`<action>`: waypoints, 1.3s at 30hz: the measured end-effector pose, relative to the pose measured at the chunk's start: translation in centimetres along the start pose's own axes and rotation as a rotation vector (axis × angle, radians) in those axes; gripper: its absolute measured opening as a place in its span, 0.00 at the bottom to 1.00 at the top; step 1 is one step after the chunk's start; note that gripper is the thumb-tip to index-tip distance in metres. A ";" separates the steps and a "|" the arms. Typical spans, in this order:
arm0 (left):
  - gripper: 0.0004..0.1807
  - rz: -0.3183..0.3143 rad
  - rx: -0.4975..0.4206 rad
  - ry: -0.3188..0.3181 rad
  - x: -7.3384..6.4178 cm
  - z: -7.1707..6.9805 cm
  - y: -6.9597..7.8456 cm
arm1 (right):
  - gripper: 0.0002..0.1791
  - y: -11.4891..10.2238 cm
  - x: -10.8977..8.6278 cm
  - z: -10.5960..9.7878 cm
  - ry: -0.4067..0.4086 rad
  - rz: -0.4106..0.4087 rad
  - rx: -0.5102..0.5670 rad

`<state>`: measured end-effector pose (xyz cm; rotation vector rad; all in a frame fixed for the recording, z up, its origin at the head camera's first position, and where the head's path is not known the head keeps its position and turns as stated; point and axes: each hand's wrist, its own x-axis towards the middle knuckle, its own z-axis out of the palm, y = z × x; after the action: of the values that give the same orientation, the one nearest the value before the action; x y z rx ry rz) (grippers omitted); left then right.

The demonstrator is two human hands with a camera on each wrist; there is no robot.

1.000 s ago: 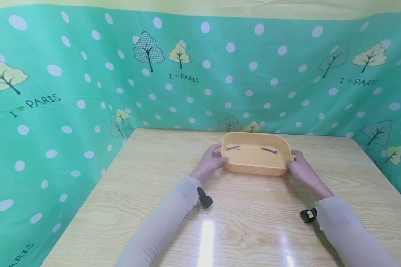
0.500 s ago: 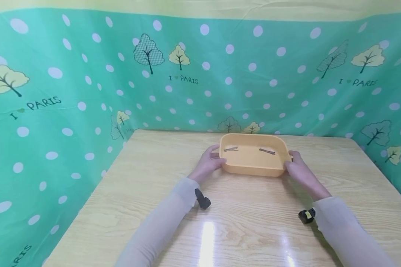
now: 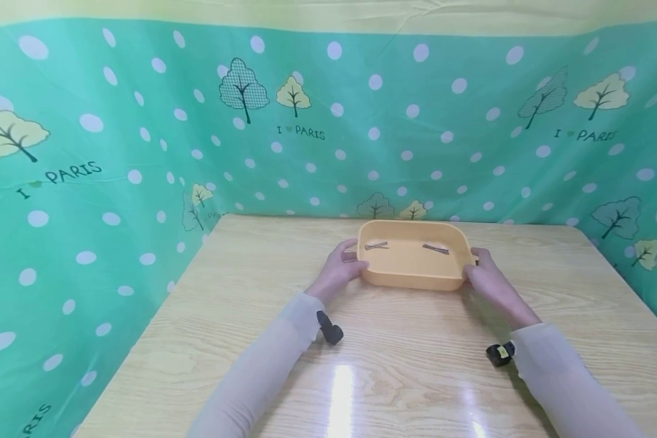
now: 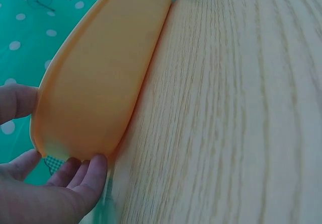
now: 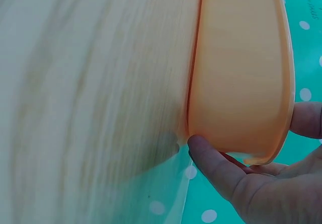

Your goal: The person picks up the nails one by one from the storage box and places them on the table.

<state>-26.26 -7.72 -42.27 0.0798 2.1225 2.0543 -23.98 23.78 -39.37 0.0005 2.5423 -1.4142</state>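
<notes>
A shallow orange-yellow plastic bin (image 3: 413,282) with rounded corners is held near the back of the wooden table, its long side toward me. My left hand (image 3: 339,267) grips its left end, thumb over the rim and fingers along the end wall. The right end is gripped by my right hand (image 3: 490,277) in the same way, by a small handle lip. Inside the bin lie two small bundles of thin, dark, crossed pieces, one on the left (image 3: 376,246) and one on the right (image 3: 435,249). Both wrist views show the bin's outer wall (image 4: 100,78) close over the tabletop.
The light wood-grain table (image 3: 241,340) reaches a green dotted curtain (image 3: 328,121) behind and on both sides. Small black wrist cameras sit on the left (image 3: 330,328) and right (image 3: 500,354) cuffs of the pale sleeves.
Both hands and the bin have shifted slightly to the left and a little nearer to me. The grip on both ends stays the same.
</notes>
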 end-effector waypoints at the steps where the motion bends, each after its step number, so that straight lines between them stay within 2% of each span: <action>1: 0.40 -0.001 0.001 0.004 0.0 0.0 0.0 | 0.41 0.0 0.0 0.0 0.001 0.001 0.003; 11: 0.41 -0.021 0.000 0.008 0.1 -0.5 -0.2 | 0.41 -0.1 0.1 0.5 0.001 -0.005 0.004; 27: 0.41 -0.007 0.010 0.004 -0.9 -1.2 0.1 | 0.41 -0.4 0.0 0.9 0.008 -0.003 -0.007; 39: 0.40 -0.017 -0.035 0.017 -1.4 -1.5 0.0 | 0.42 -0.7 -0.2 1.6 0.011 0.011 -0.010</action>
<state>-25.17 -9.47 -42.09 0.0389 2.0889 2.0884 -23.52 22.10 -39.50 0.0206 2.5545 -1.4014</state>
